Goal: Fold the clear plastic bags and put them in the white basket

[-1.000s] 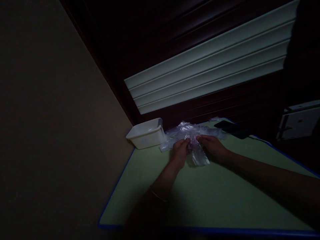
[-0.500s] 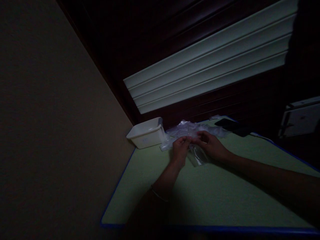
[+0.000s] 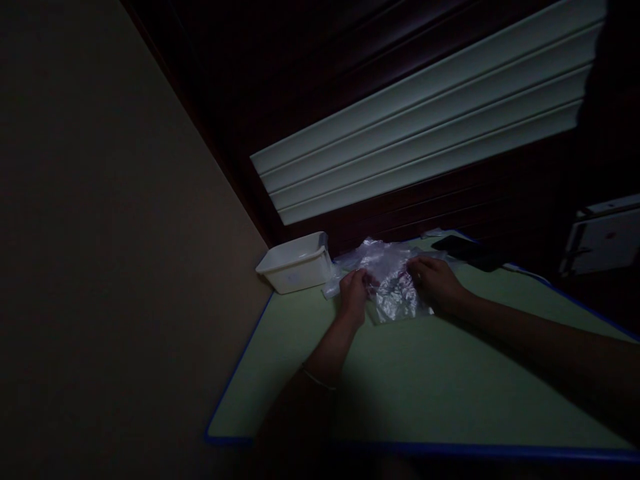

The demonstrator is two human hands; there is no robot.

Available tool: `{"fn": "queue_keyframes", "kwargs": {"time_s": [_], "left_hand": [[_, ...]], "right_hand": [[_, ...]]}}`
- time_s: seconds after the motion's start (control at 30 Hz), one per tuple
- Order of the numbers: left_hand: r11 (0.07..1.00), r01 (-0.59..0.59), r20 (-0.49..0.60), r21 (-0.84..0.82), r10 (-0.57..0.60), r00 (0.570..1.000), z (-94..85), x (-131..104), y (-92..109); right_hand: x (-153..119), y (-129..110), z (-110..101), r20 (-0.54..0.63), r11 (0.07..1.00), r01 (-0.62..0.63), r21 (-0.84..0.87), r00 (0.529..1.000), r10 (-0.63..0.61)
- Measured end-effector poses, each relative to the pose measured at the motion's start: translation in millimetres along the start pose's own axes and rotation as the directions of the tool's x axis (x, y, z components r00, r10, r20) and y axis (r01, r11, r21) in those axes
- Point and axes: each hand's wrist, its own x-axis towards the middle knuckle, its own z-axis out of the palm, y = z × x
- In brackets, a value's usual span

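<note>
A clear plastic bag point(image 3: 397, 300) is stretched between my two hands, its crinkled surface catching the light. My left hand point(image 3: 354, 293) pinches its left side, with some fingertips visible through the film. At the bag's right side, my right hand point(image 3: 436, 283) is closed on the plastic. Behind them lies a pile of more clear plastic bags point(image 3: 375, 251), partly covered by the held one. Dim light hides the finer details of the bag.
Left of the pile stands a white plastic bin point(image 3: 297, 273), against the wall. A dark flat object point(image 3: 470, 252) lies at the back right, near a pale cable point(image 3: 525, 272). The pale green table point(image 3: 450, 393) has a blue edge.
My hands have moved apart, spreading the plastic bag wide between them. Before, the fingertips met and the bag hung narrow below. The view has shifted slightly.
</note>
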Motion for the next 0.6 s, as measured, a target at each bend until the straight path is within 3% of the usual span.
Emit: {"fn": "queue_keyframes", "kwargs": {"time_s": [0.33,0.5,0.6], "left_hand": [[0.993,0.013,-0.052,0.117,-0.007,0.999,-8.8,11,-3],[0.977,0.087,-0.149,0.196,-0.058,0.987,-16.6,15,0],[0.971,0.137,-0.187,0.198,-0.1,0.977,-20.4,15,6]], "right_hand": [[4,3,-4,0.01,0.992,0.0,-0.125,1.0,0.002],[4,3,-6,0.041,0.976,0.019,-0.219,0.999,-0.01],[2,0,-6,0.063,0.966,-0.038,-0.255,0.996,0.056]]}}
